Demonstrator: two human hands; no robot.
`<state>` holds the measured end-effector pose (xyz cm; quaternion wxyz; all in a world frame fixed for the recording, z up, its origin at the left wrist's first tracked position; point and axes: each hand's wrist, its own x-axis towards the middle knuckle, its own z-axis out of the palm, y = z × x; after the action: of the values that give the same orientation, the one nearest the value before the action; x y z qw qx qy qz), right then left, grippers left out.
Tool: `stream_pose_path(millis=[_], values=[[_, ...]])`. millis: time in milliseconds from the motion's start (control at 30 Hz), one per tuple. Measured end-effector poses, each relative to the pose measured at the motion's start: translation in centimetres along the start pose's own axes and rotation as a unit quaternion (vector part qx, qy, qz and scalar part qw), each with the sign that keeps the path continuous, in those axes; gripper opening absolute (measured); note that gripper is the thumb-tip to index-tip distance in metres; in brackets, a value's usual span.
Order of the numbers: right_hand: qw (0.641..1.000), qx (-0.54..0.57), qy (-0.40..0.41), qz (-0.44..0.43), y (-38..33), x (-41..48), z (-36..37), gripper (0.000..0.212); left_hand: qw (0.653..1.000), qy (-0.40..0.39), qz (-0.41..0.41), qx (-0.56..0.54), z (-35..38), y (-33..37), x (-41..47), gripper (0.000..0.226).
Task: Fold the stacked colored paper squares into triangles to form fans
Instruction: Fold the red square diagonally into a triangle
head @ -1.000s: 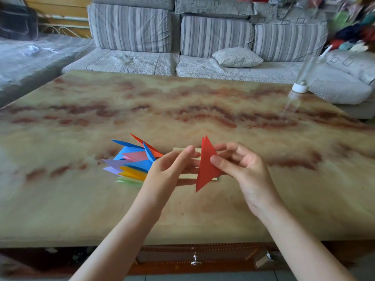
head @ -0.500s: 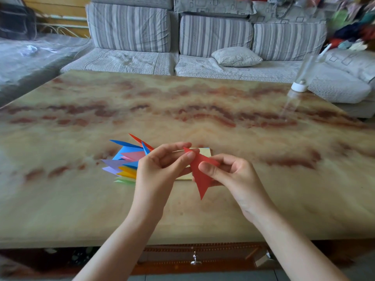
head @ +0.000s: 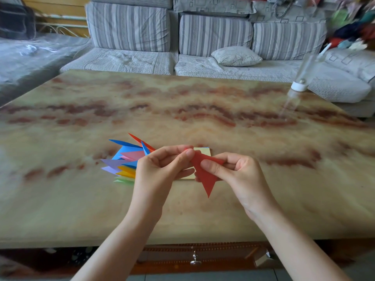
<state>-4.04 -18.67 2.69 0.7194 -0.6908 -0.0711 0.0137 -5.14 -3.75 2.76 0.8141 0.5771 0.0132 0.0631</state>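
So, counting things up: two hands, one piece of paper between them. The left hand [head: 160, 169] pinches the top corner of a single red triangle [head: 205, 178] between thumb and forefinger, with the other fingers curled in underneath. The right hand [head: 238, 176] grips the same piece around its middle, thumb pressed on the front and fingers tucked behind. The red triangle is in the air just above the table [head: 203, 110], long point aimed down toward the person.

Right behind it, partly hidden by both hands, lies one stack of paper squares [head: 203, 152], pale yellow sheet on top, flat on the table.

Just left of the left hand is one fanned pile of folded triangles [head: 126, 161]. I count roughly ten coloured points sticking out: a red-orange one, a few blues, one pink, two purples, an orange, a yellow and some green at the bottom. They overlap, so I can't get an exact number.

Other stuff: one clear bottle [head: 298, 86] with a white cap at the far right edge of the table, pretty blurry. Behind the table there's a sofa [head: 129, 59] with three striped back cushions and one small pillow [head: 236, 56] on its seat.
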Motion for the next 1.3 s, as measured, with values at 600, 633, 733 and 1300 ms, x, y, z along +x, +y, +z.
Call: stream_pose_path(millis=[600,633,733,1300], values=[[0.998,0.054,0.037,0.023,-0.3,-0.1,-0.1,0.015,1.000,0.001,0.021,0.023,0.1,-0.4,-0.1,0.008],[0.998,0.049,0.036,0.023,-0.4,-0.1,-0.2,0.015,0.999,0.002,0.020,0.033,0.0,-0.4,-0.1,0.007],[1.000,0.003,0.022,0.013,-0.3,0.0,-0.3,0.008,0.997,-0.010,0.006,0.071,-0.3,-0.3,0.3,0.003],[0.999,0.010,0.047,-0.005,-0.1,-0.1,-0.4,0.008,0.973,0.000,0.117,0.198,-0.4,-1.1,0.6,0.002]])
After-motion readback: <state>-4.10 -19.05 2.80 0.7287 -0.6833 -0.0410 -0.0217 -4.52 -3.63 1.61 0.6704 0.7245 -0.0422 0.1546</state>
